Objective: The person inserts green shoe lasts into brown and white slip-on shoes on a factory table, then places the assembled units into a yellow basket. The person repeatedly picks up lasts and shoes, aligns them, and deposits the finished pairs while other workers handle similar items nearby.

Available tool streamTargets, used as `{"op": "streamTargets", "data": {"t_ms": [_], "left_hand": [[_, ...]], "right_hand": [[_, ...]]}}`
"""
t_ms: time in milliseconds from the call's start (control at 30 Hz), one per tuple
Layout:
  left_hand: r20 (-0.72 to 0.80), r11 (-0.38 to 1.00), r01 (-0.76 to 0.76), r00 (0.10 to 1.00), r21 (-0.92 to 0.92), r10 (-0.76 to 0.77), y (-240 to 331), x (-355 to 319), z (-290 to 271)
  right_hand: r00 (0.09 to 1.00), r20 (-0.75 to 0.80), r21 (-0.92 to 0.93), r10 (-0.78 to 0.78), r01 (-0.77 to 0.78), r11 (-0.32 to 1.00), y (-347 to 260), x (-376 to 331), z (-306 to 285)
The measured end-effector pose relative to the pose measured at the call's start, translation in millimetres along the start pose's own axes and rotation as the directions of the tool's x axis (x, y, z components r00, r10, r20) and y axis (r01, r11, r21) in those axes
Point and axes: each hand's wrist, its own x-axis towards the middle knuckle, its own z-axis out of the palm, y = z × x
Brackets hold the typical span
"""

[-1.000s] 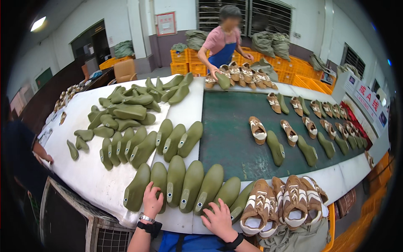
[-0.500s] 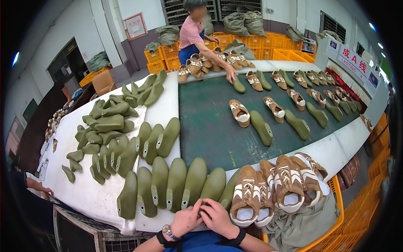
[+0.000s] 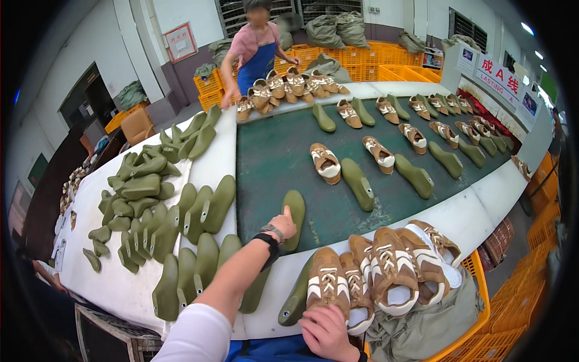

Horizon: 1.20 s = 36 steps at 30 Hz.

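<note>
My left hand [image 3: 282, 225], with a watch at its wrist, grips a green shoe last [image 3: 294, 205] on the near left part of the green belt [image 3: 265, 151]. My right hand [image 3: 329, 333] is at the front edge, its fingers curled over the heel end of a brown sneaker [image 3: 327, 277] with white stripes and laces. Beside that sneaker several more brown sneakers [image 3: 395, 259] stand close together. A lone green last [image 3: 297, 295] leans just left of them. My left forearm partly hides the near row of green lasts [image 3: 187, 271].
More lasts [image 3: 142, 175] lie heaped on the white table [image 3: 90, 229]. Sneakers and lasts stand in rows across the belt. At the far side a co-worker [image 3: 253, 54] stands behind piled sneakers [image 3: 289, 84]. An orange crate [image 3: 476, 301] with grey cloth sits at the right.
My left hand has gone forward onto the belt with a last. My right hand has moved from the lasts to the sneaker. The co-worker has released a last and shifted left.
</note>
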Motion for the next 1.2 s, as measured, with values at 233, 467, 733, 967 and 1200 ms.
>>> {"op": "streamTargets", "data": {"t_ms": [233,467,733,967,1200], "left_hand": [[-0.119,0.976,0.157,0.977,-0.153,-0.176,15.6,66.8,20.7],[-0.056,0.979,-0.001,0.998,-0.206,-0.011,26.0,64.9,15.7],[0.086,0.772,-0.628,0.778,0.103,0.622,14.9,-58.1,-29.1],[0.135,0.548,-0.816,0.531,-0.182,0.836,-7.9,-238.7,-25.2],[-0.077,0.586,-0.789,0.606,-0.185,0.792,-18.2,-243.4,-50.4]], "right_hand": [[0.991,0.049,-0.105,0.123,-0.117,0.988,24.1,-8.6,0.8],[0.982,0.157,-0.072,0.104,-0.094,0.993,23.0,-11.3,-7.7],[0.955,0.285,-0.191,0.080,-0.025,0.981,15.8,-15.0,-17.9],[0.966,0.058,0.205,0.251,-0.257,0.944,12.4,-2.8,-8.9],[0.999,0.025,0.185,0.045,-0.049,0.981,8.2,23.9,2.0]]}}
